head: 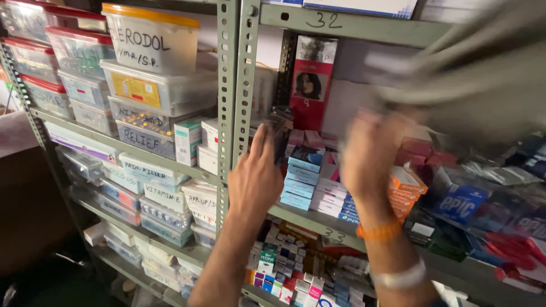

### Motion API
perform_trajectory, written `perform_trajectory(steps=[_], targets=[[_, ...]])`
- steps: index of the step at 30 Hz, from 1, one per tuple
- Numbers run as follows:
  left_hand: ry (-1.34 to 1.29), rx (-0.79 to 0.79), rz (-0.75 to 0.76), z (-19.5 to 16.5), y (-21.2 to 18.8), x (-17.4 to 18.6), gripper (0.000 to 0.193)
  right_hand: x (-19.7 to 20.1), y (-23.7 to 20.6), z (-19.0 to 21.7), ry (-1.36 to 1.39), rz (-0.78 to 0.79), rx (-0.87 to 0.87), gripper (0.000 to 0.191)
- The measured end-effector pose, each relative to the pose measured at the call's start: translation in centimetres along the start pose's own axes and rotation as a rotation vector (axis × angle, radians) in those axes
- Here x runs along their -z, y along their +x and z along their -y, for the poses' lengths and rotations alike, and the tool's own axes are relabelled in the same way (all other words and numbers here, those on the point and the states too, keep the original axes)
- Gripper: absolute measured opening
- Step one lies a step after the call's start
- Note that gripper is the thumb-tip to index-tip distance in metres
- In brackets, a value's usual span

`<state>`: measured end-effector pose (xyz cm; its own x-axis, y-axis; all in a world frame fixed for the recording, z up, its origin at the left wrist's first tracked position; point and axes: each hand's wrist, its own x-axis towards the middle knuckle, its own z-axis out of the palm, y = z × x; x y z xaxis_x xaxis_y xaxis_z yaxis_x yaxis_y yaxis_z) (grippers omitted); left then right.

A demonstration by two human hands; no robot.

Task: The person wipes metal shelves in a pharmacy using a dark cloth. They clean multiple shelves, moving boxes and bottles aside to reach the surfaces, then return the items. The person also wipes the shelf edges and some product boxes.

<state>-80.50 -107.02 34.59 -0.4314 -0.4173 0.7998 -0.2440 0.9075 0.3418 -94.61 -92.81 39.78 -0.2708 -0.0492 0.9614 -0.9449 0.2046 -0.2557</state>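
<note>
Fingers (263,142) of my left hand (254,182) lie straight against the grey shelf upright (244,85), holding nothing; my blurred right hand (369,150), grip unclear, reaches above the stacked blue boxes (301,182).

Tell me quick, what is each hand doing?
Left hand: fingers up, open, reaching to the stacked blue boxes on the shelf; holds nothing I can see.
Right hand: too blurred to tell.

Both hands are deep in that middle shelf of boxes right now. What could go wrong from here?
1. The left hand reaches in right beside the stacked blue boxes; a nudge could topple the stack off the shelf edge.
2. The right hand is blurred with motion near the orange boxes, which could be knocked loose.
</note>
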Motion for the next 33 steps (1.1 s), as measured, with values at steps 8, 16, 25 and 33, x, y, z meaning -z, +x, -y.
perform_trajectory(steps=[8, 16, 25, 33], targets=[[0.134, -0.018, 0.092, 1.1, 2.5, -0.3, 0.046, -6.0, 3.9, 0.8, 0.207, -0.212, 0.314, 0.026], [0.136, -0.003, 0.166, 1.4, 2.2, -0.4, 0.052, -8.3, 3.4, -1.6, 0.272, 0.087, 0.169, 0.027], [0.102, -0.007, 0.107, -1.0, 2.2, -0.2, 0.054, -5.4, 4.5, -2.4, 0.777, 0.588, -0.384, 0.029], [-0.017, -0.199, -0.066, -5.1, 1.1, -0.4, 0.058, 5.9, 9.3, -6.3, 1.288, 0.331, -0.773, 0.023]])
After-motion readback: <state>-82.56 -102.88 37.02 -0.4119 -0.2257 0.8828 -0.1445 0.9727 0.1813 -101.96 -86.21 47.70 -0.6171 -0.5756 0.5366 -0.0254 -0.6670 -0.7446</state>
